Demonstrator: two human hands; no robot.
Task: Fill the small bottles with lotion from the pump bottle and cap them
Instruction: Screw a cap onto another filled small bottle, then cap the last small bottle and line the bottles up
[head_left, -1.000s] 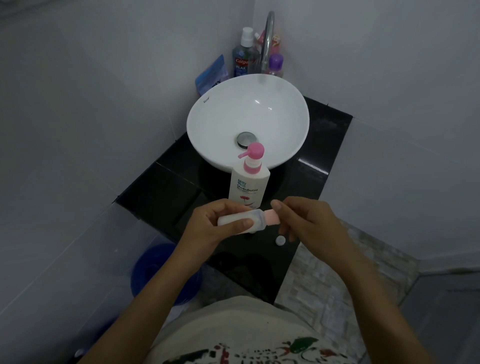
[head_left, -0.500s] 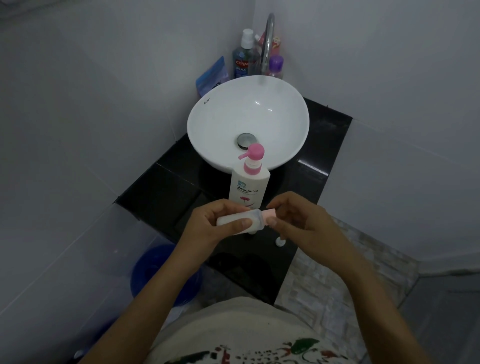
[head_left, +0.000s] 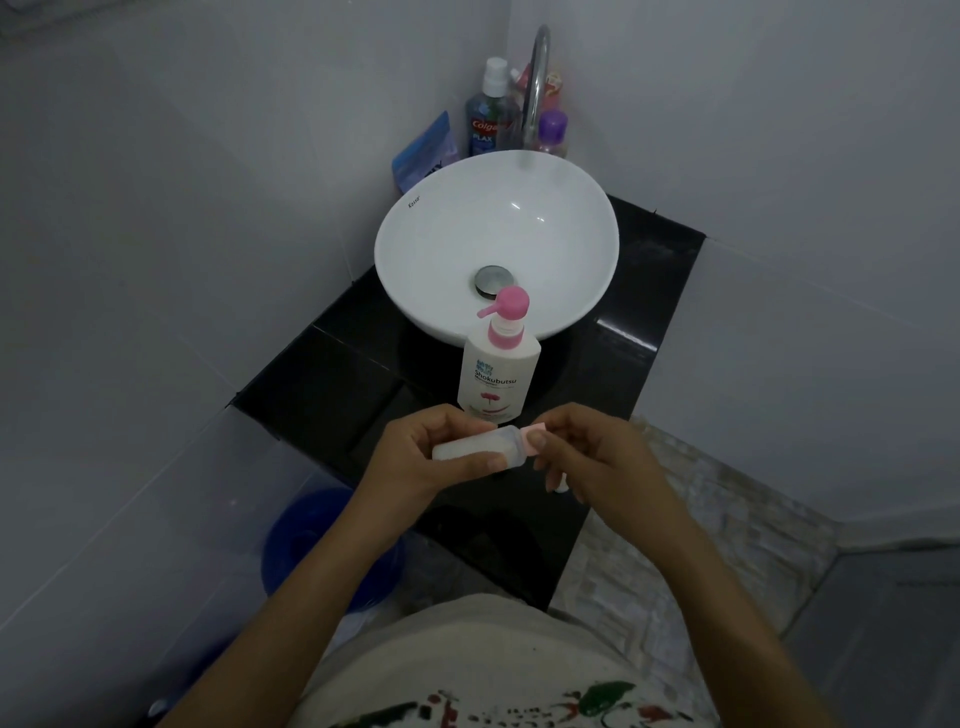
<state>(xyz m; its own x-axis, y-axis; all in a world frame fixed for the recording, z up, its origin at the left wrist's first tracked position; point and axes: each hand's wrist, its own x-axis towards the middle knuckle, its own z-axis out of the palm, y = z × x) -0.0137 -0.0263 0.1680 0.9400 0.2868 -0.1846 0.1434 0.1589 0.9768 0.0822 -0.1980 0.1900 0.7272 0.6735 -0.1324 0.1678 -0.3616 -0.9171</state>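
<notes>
**A:** Where are the bottles, and why are they held that way?

**B:** A person stands at a black bench carrying a white sink. The pump bottle, white with a pink pump, stands upright on the bench just in front of the sink, within easy reach. A small bottle is held sideways above the bench's near edge, its neck pointing to the person's right. Lying level like that, its mouth faces the other hand, which probably makes turning the cap easier.

**A:** What are the fingers doing?

**B:** The left hand is curled round the small bottle's body, thumb across the front, gripping it firmly. The right hand has its thumb and fingers pinched closed on the pink cap at the neck; the rest of that hand is loosely bent. I judge this to be a capping or uncapping twist, but cannot tell which.

**A:** Anything else nearby?

**B:** A small white object, perhaps another cap, lies on the bench, partly hidden beneath the right hand.
</notes>
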